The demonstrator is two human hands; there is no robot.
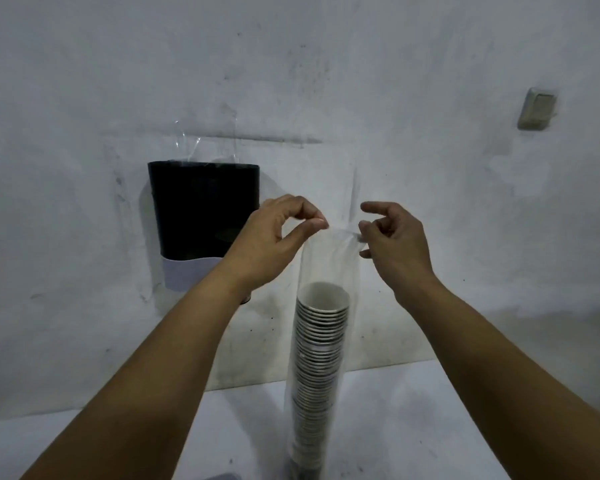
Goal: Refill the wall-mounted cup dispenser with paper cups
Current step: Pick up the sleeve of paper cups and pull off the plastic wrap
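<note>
Both hands up at the mouth of the clear plastic sleeve (329, 258): left hand (274, 237) pinching its rim between thumb and forefinger, right hand (392, 240) pinching the opposite edge, forefinger lifted free. Below and between them, the stack of paper cups (321, 358) stands upright inside, its base cut off by the frame. Left of the left hand, the black dispenser (201, 206) hangs on the wall, its lower corner hidden behind the wrist.

The tall stack of white paper cups (321, 358) stands inside a clear plastic sleeve (329, 258), below the fingers; the black wall-mounted dispenser (201, 209) hangs left, behind them.
</note>
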